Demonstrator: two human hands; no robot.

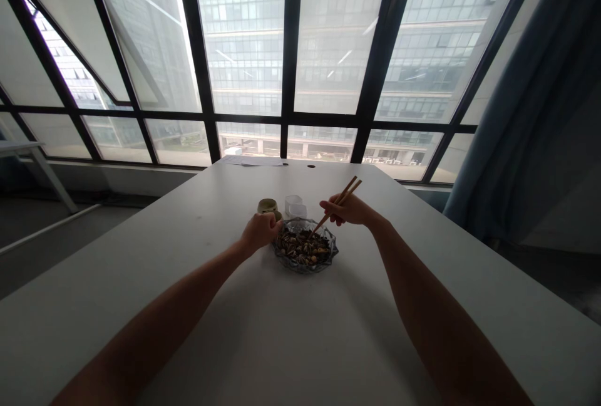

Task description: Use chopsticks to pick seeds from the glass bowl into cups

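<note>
A clear glass bowl (305, 266) with a scalloped rim stands on the white table. It holds a mix of dark and striped pieces (303, 248) that look like seeds, with a few lighter, rounder bits. My left hand (260, 230) is closed at the bowl's left rim, thumb towards the glass; its fingertips are partly hidden. A pair of wooden chopsticks (346, 193) is in my right hand (350, 208), with the tips down among the pieces. Whether the tips pinch anything is too small to tell. Just behind the bowl are a small olive-coloured cup (267, 205) and clear plastic containers (295, 207).
The long white table (225, 331) runs towards a wall of dark-framed windows. White sheets (253, 160) lie at its far end, near dark round holes (311, 166). A blue curtain (511, 111) hangs at the right, and another table (21, 148) stands at the left.
</note>
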